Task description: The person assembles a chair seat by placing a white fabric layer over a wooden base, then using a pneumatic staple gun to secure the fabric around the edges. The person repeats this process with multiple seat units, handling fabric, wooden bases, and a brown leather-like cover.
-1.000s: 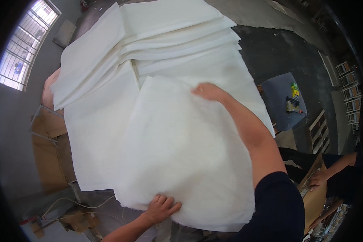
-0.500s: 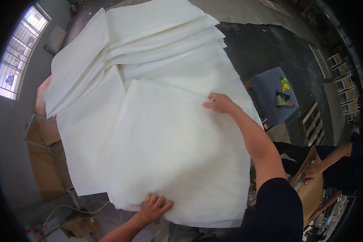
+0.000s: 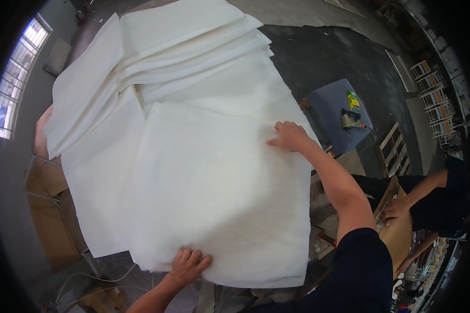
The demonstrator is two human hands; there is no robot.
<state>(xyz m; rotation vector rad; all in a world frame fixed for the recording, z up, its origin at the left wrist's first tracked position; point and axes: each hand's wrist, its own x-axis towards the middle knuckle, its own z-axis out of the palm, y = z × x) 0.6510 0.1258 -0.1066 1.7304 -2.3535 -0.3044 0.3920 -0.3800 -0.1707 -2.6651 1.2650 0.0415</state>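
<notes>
A large soft white sheet of batting (image 3: 214,182) lies on top of a stack, its near edge hanging toward me. My left hand (image 3: 189,266) is on that near edge, fingers bent and closed on it. Farther off to the right, my right hand (image 3: 290,137) rests on the sheet near its far right side, fingers and thumb apart. More white sheets (image 3: 188,31) lie folded back in layers at the far end of the stack. Whatever supports the stack is hidden beneath it.
A blue-grey padded block (image 3: 331,112) holds a nail gun (image 3: 351,120) and a green-yellow box (image 3: 353,100). At right, another person's hand (image 3: 396,209) touches a cardboard box (image 3: 397,237). A wooden pallet (image 3: 394,151), a barred window (image 3: 16,78) and cartons (image 3: 49,224) surround the stack.
My right hand has loosened from a pinch on the sheet's far edge and spread its fingers, a little farther right over the sheet. The view has shifted slightly; the left hand keeps its place.
</notes>
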